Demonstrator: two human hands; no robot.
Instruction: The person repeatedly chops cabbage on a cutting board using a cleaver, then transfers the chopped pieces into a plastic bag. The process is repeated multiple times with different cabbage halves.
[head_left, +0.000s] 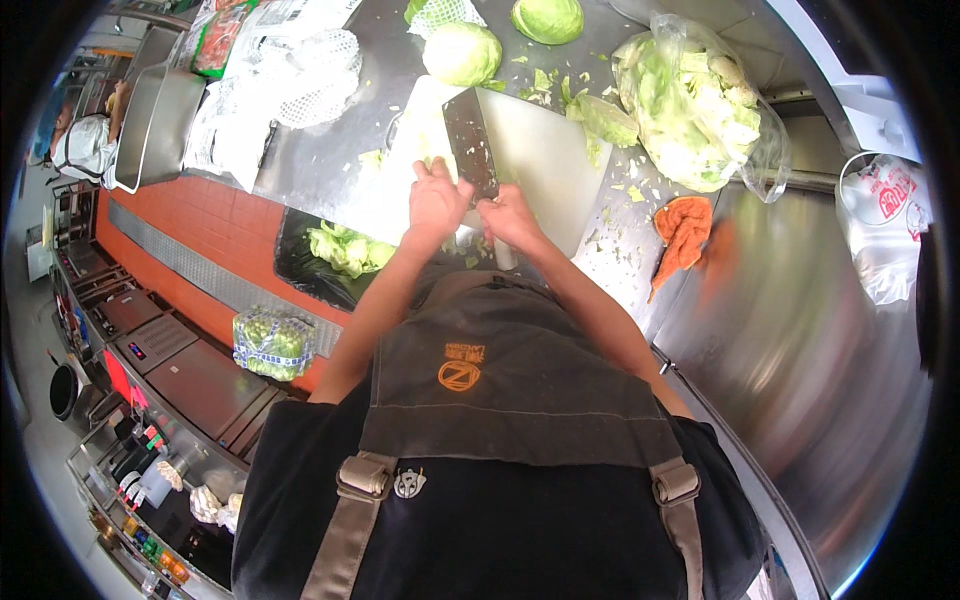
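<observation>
My right hand (514, 217) grips a cleaver (471, 139) by its handle, which extends toward my apron. The broad, dark blade points away from me over a white cutting board (555, 157), with pale bits stuck to it. Close by the blade's left side is my left hand (440, 201), fingers bent over the bright left part of the board; whether it pinches anything I cannot tell. Just beyond the board sits a whole cabbage (462, 54). A cut cabbage piece (609, 121) lies at the board's right edge among leaf scraps.
A plastic bag of cut cabbage (694, 120) stands right, beyond an orange cloth (681, 232). Another cabbage (547, 19) lies at the back. Below the counter's left edge, leaves (349, 251) lie in a black-lined container (296, 262). A person (86, 142) is far left, near a metal bin (157, 127).
</observation>
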